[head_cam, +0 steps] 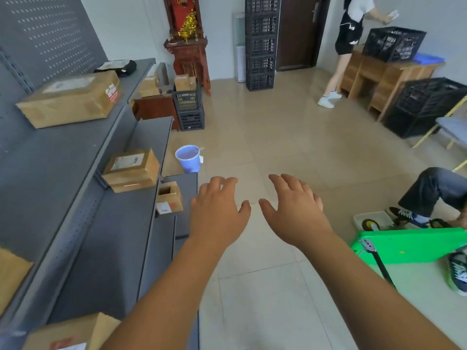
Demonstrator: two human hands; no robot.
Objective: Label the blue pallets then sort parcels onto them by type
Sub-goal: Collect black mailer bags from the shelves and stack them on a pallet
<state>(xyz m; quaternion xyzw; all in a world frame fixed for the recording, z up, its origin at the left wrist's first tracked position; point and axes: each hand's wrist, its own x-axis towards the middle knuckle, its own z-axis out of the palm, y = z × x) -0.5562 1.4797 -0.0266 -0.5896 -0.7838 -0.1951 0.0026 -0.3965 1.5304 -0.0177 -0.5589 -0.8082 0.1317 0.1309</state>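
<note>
Both hands empty, left hand and right hand spread over floor beside the grey shelf rack. Parcels sit on the rack, no blue pallets in sight. Small box perches at its edge, a sloppy reach could knock it off.

Bare floor ahead; shelving crowds left, green cart right

bottom box: cut by the lower edge; we see only its top and a flap.
left box: cut by the left edge.
label: too blurred for us to read.
seated person: we see only a leg and shoes.
standing person: head cut off; what the hand holds, we cannot tell.
cart: cut by the right edge.
</note>
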